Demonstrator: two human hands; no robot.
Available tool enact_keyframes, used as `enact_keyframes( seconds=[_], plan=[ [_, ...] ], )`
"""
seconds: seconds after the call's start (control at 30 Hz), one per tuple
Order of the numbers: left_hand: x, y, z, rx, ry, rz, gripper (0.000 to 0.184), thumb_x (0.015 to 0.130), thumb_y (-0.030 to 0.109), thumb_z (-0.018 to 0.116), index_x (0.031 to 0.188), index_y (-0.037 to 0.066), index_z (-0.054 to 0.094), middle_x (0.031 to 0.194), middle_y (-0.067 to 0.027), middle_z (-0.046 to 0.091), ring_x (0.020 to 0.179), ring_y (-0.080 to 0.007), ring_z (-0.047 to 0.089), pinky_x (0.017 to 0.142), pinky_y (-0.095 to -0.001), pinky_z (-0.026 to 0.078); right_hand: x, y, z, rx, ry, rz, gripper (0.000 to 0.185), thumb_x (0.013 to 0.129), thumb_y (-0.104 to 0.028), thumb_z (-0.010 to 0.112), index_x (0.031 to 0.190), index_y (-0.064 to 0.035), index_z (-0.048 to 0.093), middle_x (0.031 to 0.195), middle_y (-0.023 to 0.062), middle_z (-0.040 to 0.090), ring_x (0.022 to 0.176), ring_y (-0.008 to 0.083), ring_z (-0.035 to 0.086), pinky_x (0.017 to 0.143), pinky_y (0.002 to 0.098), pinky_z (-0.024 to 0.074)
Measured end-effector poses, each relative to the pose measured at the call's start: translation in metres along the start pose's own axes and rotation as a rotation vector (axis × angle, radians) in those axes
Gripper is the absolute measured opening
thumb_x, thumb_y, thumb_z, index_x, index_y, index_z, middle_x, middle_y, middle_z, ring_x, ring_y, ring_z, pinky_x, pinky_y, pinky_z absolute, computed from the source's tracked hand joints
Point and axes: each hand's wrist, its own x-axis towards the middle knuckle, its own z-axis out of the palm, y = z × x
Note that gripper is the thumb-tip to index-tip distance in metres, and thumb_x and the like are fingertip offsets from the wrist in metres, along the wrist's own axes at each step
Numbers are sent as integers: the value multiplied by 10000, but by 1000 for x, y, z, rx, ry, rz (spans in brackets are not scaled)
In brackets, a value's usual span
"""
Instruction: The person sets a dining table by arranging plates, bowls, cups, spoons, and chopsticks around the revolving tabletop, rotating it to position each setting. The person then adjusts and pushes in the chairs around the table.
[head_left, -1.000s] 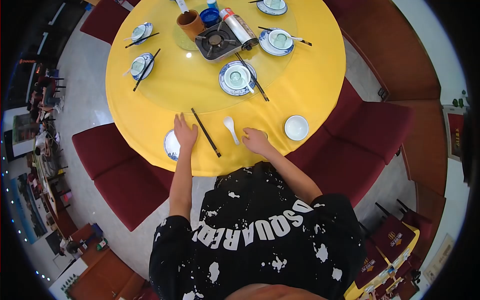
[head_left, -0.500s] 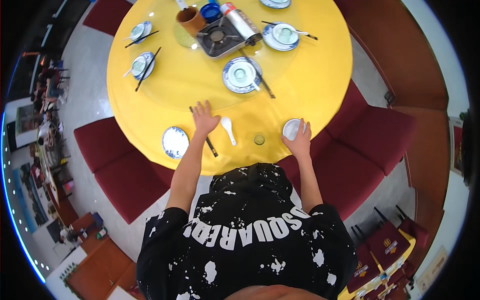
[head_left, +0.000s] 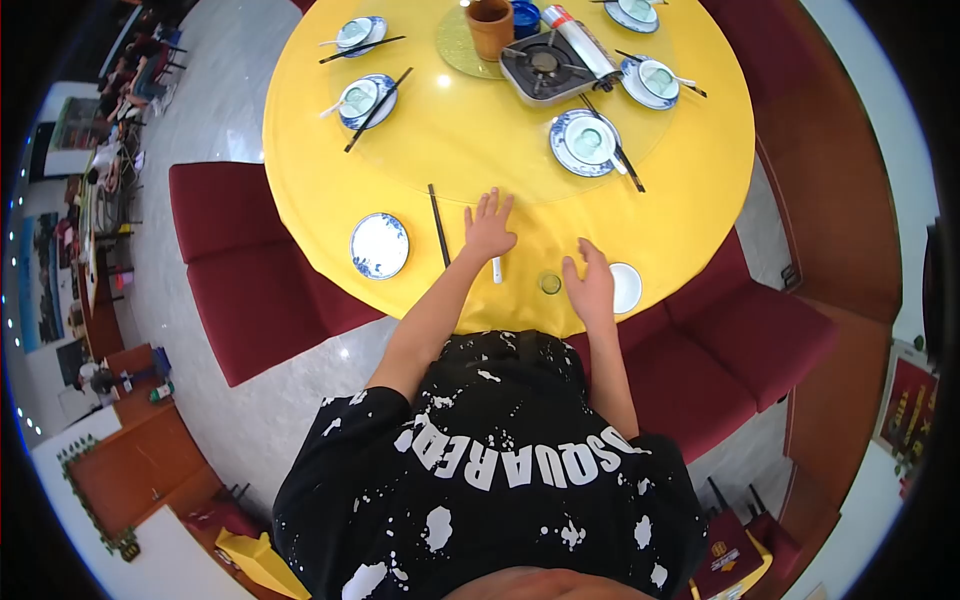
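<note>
My left hand (head_left: 490, 232) reaches over the yellow-covered table with its fingers spread. It hides most of a white spoon (head_left: 497, 271), whose handle shows below the palm; whether they touch I cannot tell. To its left lie dark chopsticks (head_left: 438, 222) and a blue-and-white plate (head_left: 380, 246). My right hand (head_left: 591, 282) is open, thumb apart from the fingers, between a small greenish glass (head_left: 550, 284) and a white bowl (head_left: 627, 288). The bowl sits just right of that hand, partly behind it.
A round glass turntable (head_left: 450, 150) carries a portable gas stove (head_left: 545, 68) with a gas canister (head_left: 580, 40), and a brown pot (head_left: 490, 28). Several place settings, such as a plate with bowl (head_left: 586, 143), ring the table. Dark red chairs (head_left: 250, 270) flank me.
My right hand has come off the bowl and moved left toward the glass. My left hand has shifted right from the chopsticks to over the spoon. The camera view has turned.
</note>
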Motion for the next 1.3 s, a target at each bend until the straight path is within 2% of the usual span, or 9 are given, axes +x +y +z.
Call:
enact_keyframes(
  seconds=[0.1,0.17,0.27,0.4,0.57,0.77,0.97,1.17,1.3],
  plan=[
    [-6,-10,-6,-459,211,-31,647,797,228,594,1418,107,461,1476,-185,436,1349,-350,430,1130,-543,290,-1,-34,38,184,-198,30,453,883,-235,640,1244,29,566,1119,242,649,1056,372,626,919,429,493],
    [-28,-39,-6,-629,628,-154,498,803,155,609,1286,45,553,1298,-198,575,1199,-382,541,1072,-477,377,-2,-55,82,349,-370,100,447,883,-230,618,1242,29,564,1079,243,665,1026,367,644,890,428,505],
    [-75,-138,-7,-602,901,-442,478,808,116,599,1275,27,551,1247,-183,582,1136,-348,560,1010,-442,410,-4,-76,189,298,-556,30,496,888,-245,591,1290,39,528,1062,233,678,980,351,666,854,407,525],
    [-130,-267,0,-655,649,-843,452,814,64,585,1260,2,548,1179,-163,593,1051,-302,587,927,-396,453,-7,-110,293,59,-549,-30,611,863,-243,576,1385,47,442,1157,267,647,1051,420,634,917,440,507],
    [-141,-327,5,-879,459,-771,421,823,0,568,1242,-29,544,1093,-137,605,944,-245,619,824,-339,508,-8,-141,345,210,-602,271,477,852,-243,557,1260,2,555,1135,264,652,1083,410,619,928,458,486],
    [-142,-281,-11,-1190,401,-526,403,847,-51,561,1248,-54,523,1049,-122,611,860,-205,657,736,-304,579,-13,-123,292,140,-311,276,347,847,-205,583,1160,-64,637,988,184,704,932,328,682,816,408,525],
    [-30,-188,-8,-1277,163,-231,400,857,-32,583,1254,-24,540,1028,-123,630,836,-191,656,672,-298,577,63,-33,215,250,-58,350,355,887,-107,537,1221,-49,642,906,148,713,765,216,700,691,333,555],
    [82,-133,21,-997,156,-207,409,820,-64,592,1228,-42,571,957,-98,655,737,-164,651,559,-281,543,118,1,167,183,83,328,368,901,-82,494,1239,-32,633,930,171,716,786,237,702,713,342,555],
    [93,-120,30,-961,168,-249,313,821,56,640,1126,-11,664,894,-96,703,787,-194,686,680,-320,543,134,15,163,144,109,305,367,896,-136,529,1234,-46,640,974,193,713,855,302,694,798,381,540]
  ],
)
